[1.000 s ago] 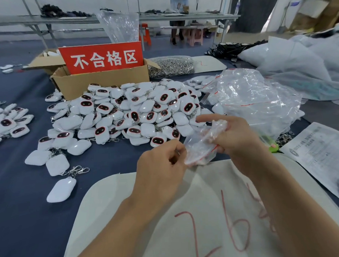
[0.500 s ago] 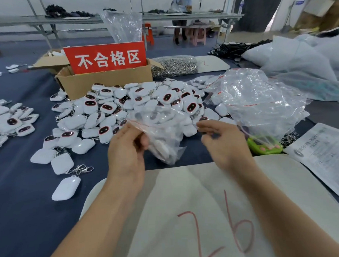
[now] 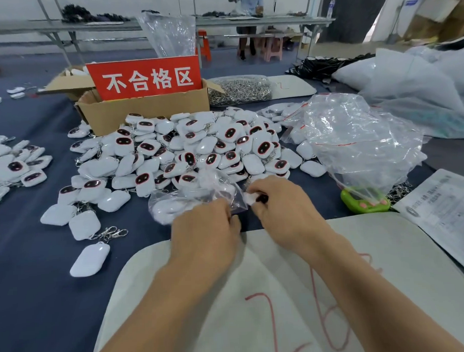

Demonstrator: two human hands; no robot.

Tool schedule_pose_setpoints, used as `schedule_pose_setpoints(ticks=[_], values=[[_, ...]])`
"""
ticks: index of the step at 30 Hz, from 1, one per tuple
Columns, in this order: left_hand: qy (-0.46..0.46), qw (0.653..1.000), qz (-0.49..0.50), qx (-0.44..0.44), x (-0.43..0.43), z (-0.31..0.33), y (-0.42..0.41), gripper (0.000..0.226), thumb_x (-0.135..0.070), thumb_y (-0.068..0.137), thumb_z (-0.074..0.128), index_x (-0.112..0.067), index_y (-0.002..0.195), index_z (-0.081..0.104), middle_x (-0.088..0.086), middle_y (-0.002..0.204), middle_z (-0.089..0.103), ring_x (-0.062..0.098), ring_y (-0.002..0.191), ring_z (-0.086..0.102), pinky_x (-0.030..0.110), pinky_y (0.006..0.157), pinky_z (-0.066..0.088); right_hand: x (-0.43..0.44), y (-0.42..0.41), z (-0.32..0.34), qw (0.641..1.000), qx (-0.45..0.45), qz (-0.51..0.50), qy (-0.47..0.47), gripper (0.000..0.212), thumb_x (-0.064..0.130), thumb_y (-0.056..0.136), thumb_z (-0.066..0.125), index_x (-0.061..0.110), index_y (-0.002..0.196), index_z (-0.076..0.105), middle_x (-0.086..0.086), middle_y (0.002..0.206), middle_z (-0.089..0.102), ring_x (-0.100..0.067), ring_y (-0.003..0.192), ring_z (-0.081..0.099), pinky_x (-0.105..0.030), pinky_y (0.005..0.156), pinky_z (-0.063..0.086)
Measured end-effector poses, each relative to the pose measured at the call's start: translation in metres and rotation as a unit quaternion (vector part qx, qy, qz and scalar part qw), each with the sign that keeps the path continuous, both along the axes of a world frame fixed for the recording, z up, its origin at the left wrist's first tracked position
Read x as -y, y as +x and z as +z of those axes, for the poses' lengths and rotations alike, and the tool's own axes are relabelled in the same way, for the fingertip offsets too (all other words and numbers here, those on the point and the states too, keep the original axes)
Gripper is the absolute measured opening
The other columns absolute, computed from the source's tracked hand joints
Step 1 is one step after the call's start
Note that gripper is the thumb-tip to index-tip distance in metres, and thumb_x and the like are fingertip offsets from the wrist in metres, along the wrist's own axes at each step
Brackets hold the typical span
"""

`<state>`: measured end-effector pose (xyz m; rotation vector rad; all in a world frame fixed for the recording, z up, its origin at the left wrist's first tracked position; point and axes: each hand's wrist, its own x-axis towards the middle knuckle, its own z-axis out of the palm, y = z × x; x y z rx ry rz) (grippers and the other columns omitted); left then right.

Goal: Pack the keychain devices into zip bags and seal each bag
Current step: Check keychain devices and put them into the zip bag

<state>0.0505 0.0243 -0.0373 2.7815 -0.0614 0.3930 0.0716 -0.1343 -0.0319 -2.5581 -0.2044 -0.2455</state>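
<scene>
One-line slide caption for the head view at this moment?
Left hand grips a small zip bag while the right hand pinches a white keychain device at its edge, before the device pile.

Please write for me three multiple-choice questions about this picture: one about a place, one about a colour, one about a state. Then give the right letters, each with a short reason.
1. Where does the red sign stand?
A. in the cardboard box
B. on the printed paper
C. on the far table

2. What colour is the gadget partly under the big clear bag?
A. blue
B. green
C. yellow

3. What is the left hand doing?
A. lying flat on the table
B. holding a pen
C. gripping a small zip bag

Answers:
1 A: the sign rises out of the open box.
2 B: its body is bright green.
3 C: its fingers curl on the bag's edge, and the right hand holds a keychain device beside it.
</scene>
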Motion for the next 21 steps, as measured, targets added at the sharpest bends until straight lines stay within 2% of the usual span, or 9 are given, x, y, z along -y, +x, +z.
schedule_pose_setpoints(ticks=[2, 4, 7, 10, 12, 14, 17, 19, 21], values=[[0.038, 0.999, -0.003, 0.0, 0.001, 0.001, 0.0, 0.032, -0.048, 0.098, 0.047, -0.025, 0.075, 0.047, -0.004, 0.074, 0.06, 0.022, 0.073, 0.049, 0.035, 0.063, 0.029, 0.002, -0.002, 0.0, 0.997, -0.016, -0.016, -0.074, 0.034, 0.019, 0.095, 0.059, 0.026, 0.128, 0.065, 0.001, 0.121, 0.06, -0.023, 0.114, 0.053, -0.039, 0.096, 0.044], [0.01, 1.0, -0.014, 0.026, 0.002, 0.005, -0.004, 0.035, -0.047, 0.096, 0.05, -0.026, 0.069, 0.045, -0.007, 0.062, 0.054, 0.019, 0.064, 0.047, 0.034, 0.057, 0.026, 0.003, -0.003, -0.002, 0.992, -0.046, -0.005, -0.115, 0.044, 0.022, 0.098, 0.055, 0.027, 0.142, 0.054, 0.001, 0.13, 0.054, -0.025, 0.12, 0.048, -0.04, 0.097, 0.043], [-0.072, 0.983, -0.111, 0.126, 0.007, 0.009, -0.014, 0.024, -0.04, 0.087, 0.059, -0.027, 0.068, 0.054, -0.01, 0.058, 0.057, 0.015, 0.057, 0.05, 0.029, 0.052, 0.035, -0.001, -0.006, 0.001, 0.998, -0.047, -0.023, -0.039, 0.037, 0.01, 0.087, 0.059, 0.031, 0.117, 0.056, 0.006, 0.103, 0.055, -0.028, 0.104, 0.053, -0.039, 0.078, 0.042], [-0.093, 0.965, -0.151, 0.192, 0.012, 0.012, -0.017, 0.011, -0.029, 0.082, 0.063, -0.023, 0.073, 0.061, -0.009, 0.069, 0.06, 0.016, 0.075, 0.051, 0.031, 0.067, 0.043, 0.0, -0.007, 0.006, 0.996, 0.007, -0.082, -0.02, 0.028, 0.01, 0.084, 0.062, 0.033, 0.092, 0.049, 0.006, 0.086, 0.048, -0.027, 0.092, 0.049, -0.034, 0.068, 0.03], [-0.059, 0.981, -0.12, 0.141, 0.012, 0.012, -0.016, 0.01, -0.028, 0.085, 0.065, -0.022, 0.092, 0.067, -0.008, 0.093, 0.065, 0.019, 0.094, 0.053, 0.033, 0.084, 0.044, 0.005, -0.009, 0.008, 0.994, 0.046, -0.092, 0.045, 0.025, 0.013, 0.089, 0.062, 0.033, 0.088, 0.048, 0.007, 0.082, 0.057, -0.019, 0.085, 0.053, -0.029, 0.067, 0.032], [-0.033, 0.994, -0.1, 0.042, 0.01, 0.01, -0.016, 0.017, -0.036, 0.093, 0.061, -0.029, 0.109, 0.064, -0.01, 0.109, 0.062, 0.017, 0.105, 0.054, 0.03, 0.083, 0.037, 0.007, -0.013, 0.011, 0.977, 0.052, -0.115, 0.169, 0.024, 0.011, 0.089, 0.063, 0.029, 0.084, 0.048, 0.009, 0.069, 0.065, -0.006, 0.066, 0.057, -0.016, 0.055, 0.036], [-0.022, 0.996, -0.089, 0.004, 0.011, 0.012, -0.018, 0.02, -0.046, 0.097, 0.053, -0.031, 0.099, 0.067, -0.008, 0.098, 0.07, 0.019, 0.09, 0.063, 0.032, 0.069, 0.032, 0.008, -0.016, 0.014, 0.94, 0.009, -0.137, 0.313, 0.027, 0.006, 0.085, 0.067, 0.028, 0.09, 0.052, 0.008, 0.058, 0.066, -0.003, 0.05, 0.049, -0.013, 0.049, 0.036], [0.019, 0.995, -0.087, 0.048, 0.014, 0.014, -0.02, 0.024, -0.048, 0.094, 0.055, -0.03, 0.087, 0.07, -0.009, 0.083, 0.071, 0.018, 0.077, 0.065, 0.031, 0.062, 0.031, 0.007, -0.016, 0.016, 0.916, -0.032, -0.123, 0.381, 0.03, 0.002, 0.084, 0.068, 0.029, 0.093, 0.059, 0.0, 0.064, 0.07, -0.009, 0.059, 0.056, -0.023, 0.055, 0.043], [-0.009, 0.988, -0.101, 0.114, 0.015, 0.013, -0.022, 0.018, -0.043, 0.089, 0.063, -0.03, 0.081, 0.071, -0.012, 0.076, 0.07, 0.014, 0.071, 0.064, 0.027, 0.059, 0.031, 0.005, -0.017, 0.019, 0.899, -0.053, -0.099, 0.423, 0.028, -0.004, 0.085, 0.068, 0.024, 0.09, 0.065, -0.013, 0.077, 0.074, -0.016, 0.067, 0.061, -0.026, 0.061, 0.05]])
